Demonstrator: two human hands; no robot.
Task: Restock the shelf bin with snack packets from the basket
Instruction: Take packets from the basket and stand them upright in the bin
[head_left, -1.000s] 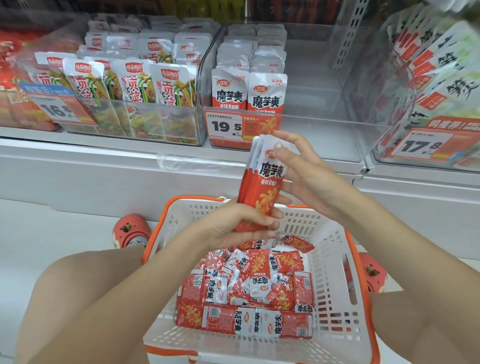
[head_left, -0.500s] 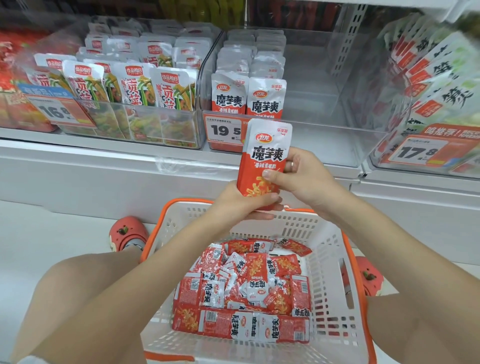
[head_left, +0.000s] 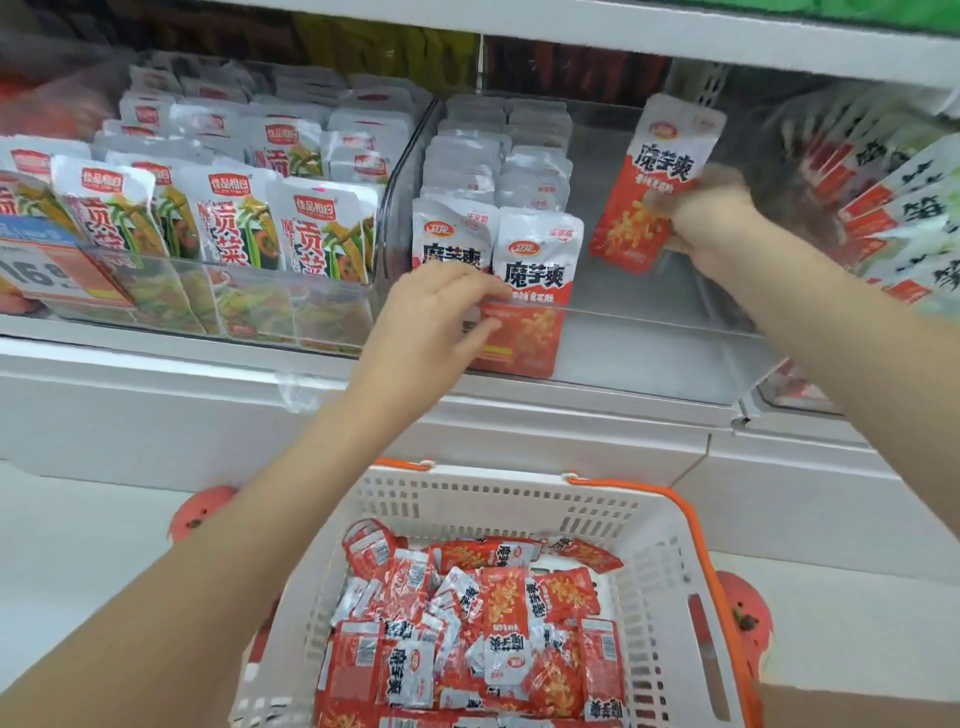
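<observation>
My right hand (head_left: 701, 223) grips a small stack of red-and-white snack packets (head_left: 657, 171), held upright inside the bare right part of the clear shelf bin (head_left: 649, 317). Two rows of the same packets (head_left: 540, 260) stand in the bin's left part. Fingers of my left hand (head_left: 431, 322) curl over the bin's front wall, with the thumb on its outer face, just in front of those rows. Below, the white basket with an orange rim (head_left: 519, 488) holds several loose packets (head_left: 493, 623) of the same kind.
A neighbouring bin to the left holds green-printed packets (head_left: 234, 223) behind a price tag (head_left: 47, 270). Another full bin (head_left: 909, 208) sits to the right. The shelf above (head_left: 623, 36) overhangs the bins. Red shoes (head_left: 200, 512) (head_left: 748, 618) flank the basket on the floor.
My right hand carried the packets up from above the basket into the bin's right side. My left hand let go of them and moved to the bin's front wall.
</observation>
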